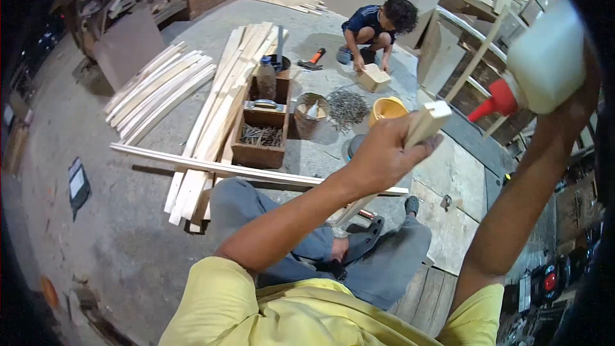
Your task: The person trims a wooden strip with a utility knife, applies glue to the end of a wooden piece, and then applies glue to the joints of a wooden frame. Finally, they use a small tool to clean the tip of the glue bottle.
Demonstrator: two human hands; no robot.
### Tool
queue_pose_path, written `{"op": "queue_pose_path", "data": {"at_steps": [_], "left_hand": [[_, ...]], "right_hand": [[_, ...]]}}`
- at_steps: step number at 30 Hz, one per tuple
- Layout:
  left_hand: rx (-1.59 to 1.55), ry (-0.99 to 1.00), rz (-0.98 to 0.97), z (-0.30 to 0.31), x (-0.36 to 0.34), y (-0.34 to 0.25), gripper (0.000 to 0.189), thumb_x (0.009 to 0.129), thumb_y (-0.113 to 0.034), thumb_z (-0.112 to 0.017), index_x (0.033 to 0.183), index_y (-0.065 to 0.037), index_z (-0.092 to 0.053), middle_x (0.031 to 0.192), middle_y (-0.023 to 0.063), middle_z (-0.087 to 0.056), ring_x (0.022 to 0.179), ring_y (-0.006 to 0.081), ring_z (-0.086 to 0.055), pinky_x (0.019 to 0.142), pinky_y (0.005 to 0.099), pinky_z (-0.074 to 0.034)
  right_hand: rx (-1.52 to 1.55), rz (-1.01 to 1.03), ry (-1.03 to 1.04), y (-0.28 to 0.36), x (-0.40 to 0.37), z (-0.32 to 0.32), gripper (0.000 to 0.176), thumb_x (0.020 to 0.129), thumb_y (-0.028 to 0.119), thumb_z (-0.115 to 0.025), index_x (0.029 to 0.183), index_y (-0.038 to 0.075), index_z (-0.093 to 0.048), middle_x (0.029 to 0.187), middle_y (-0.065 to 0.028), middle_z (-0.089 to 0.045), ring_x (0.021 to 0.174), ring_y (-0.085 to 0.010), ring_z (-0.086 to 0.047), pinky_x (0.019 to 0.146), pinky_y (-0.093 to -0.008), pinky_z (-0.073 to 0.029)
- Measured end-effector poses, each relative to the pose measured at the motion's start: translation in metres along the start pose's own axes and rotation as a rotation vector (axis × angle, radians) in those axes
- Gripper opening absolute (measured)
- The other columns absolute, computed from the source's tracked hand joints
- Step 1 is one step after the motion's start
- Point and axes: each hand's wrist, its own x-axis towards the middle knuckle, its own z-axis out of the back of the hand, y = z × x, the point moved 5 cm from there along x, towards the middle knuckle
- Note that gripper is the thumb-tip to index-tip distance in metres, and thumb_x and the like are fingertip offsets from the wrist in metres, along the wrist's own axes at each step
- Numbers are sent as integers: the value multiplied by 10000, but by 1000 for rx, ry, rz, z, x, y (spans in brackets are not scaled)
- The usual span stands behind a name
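My left hand (382, 157) is closed around a pale wooden stick (428, 122) with a notch in its upper end. At the right edge my right hand (584, 86) grips a whitish glue bottle (544, 57), which partly covers the fingers. The bottle is tipped, and its red nozzle (496, 99) points down and left, a short gap away from the notched end. Below my left forearm, a long grooved wooden strip (256, 171) lies crosswise over a stack of boards (211, 128).
A wooden toolbox (256, 156) with nails, a nail heap (346, 109), a rusty can (310, 129) and a yellow bowl (388, 107) stand ahead. Another person (368, 29) squats holding a wooden block (373, 79), near a hammer (314, 59). Curved slats (157, 90) lie left.
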Motion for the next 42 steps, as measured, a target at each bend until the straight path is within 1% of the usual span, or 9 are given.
{"op": "queue_pose_path", "data": {"at_steps": [2, 12, 18, 20, 26, 31, 34, 38, 42], "left_hand": [[-54, -76, 48, 17, -4, 27, 273, 894, -230, -703, 1061, -18, -657, 819, 65, -670, 732, 129, -610, 676, 323, -503], [-158, -1109, 125, 261, -65, 155, 315, 950, -334, -628, 970, -21, -649, 807, 9, -576, 725, 128, -551, 668, 292, -454], [18, -1336, 239, 328, -109, 273, 476, 950, -378, -610, 1101, 73, -631, 1000, 135, -660, 888, 218, -625, 780, 374, -516], [196, -1341, 403, 308, -113, 269, 622, 933, -493, -586, 1143, 91, -636, 1072, 270, -674, 1010, 361, -640, 895, 425, -464], [152, -1098, 754, 301, -141, 321, 589, 865, -502, -671, 1054, 56, -677, 960, 191, -702, 934, 327, -658, 879, 426, -478], [255, -789, 907, 296, -143, 296, 478, 851, -514, -665, 919, -41, -696, 663, 73, -657, 483, 175, -600, 465, 328, -474], [394, -600, 1112, 289, -147, 264, 532, 859, -565, -618, 917, -41, -697, 665, 83, -657, 501, 177, -609, 479, 328, -493], [1098, -671, 736, 256, -147, 229, 576, 827, -604, -617, 828, -36, -710, 765, 179, -703, 626, 305, -686, 587, 398, -538], [914, -189, 204, 100, -122, 178, 540, 766, -460, -763, 1101, -42, -689, 1047, 199, -692, 1034, 362, -646, 903, 443, -496]], "right_hand": [[-180, 81, -319, -11, -2, 47, 656, 892, 401, -631, 1353, -39, -474, 1142, -207, -622, 1001, -314, -653, 939, -466, -531], [170, -354, -705, -102, -145, 112, 508, 861, 343, -708, 1237, 26, -580, 1060, -95, -652, 922, -229, -658, 827, -375, -553], [133, -512, -862, -177, -226, 163, 698, 842, 450, -692, 1348, 9, -501, 1253, -159, -589, 1092, -306, -598, 956, -435, -490], [195, -558, -842, -187, -235, 156, 712, 828, 479, -700, 1330, 12, -510, 1243, -141, -583, 1085, -293, -593, 943, -428, -490], [314, -669, -884, -173, -245, 111, 714, 848, 506, -686, 1354, 54, -465, 1202, -98, -555, 1037, -262, -585, 905, -404, -501], [244, -711, -902, -169, -260, 97, 788, 834, 544, -684, 1390, 54, -417, 1163, -121, -549, 1041, -260, -584, 886, -392, -504], [212, -684, -1127, -176, -282, 90, 643, 854, 539, -659, 1287, 91, -501, 1097, -82, -580, 968, -230, -602, 833, -387, -527], [599, -812, -1169, -234, -358, 79, 579, 851, 575, -643, 1215, 134, -555, 1086, -74, -618, 950, -282, -629, 826, -445, -554], [832, -912, -1260, -246, -390, 17, 546, 855, 558, -647, 1212, 151, -575, 1129, -70, -640, 997, -280, -638, 866, -467, -546]]}}
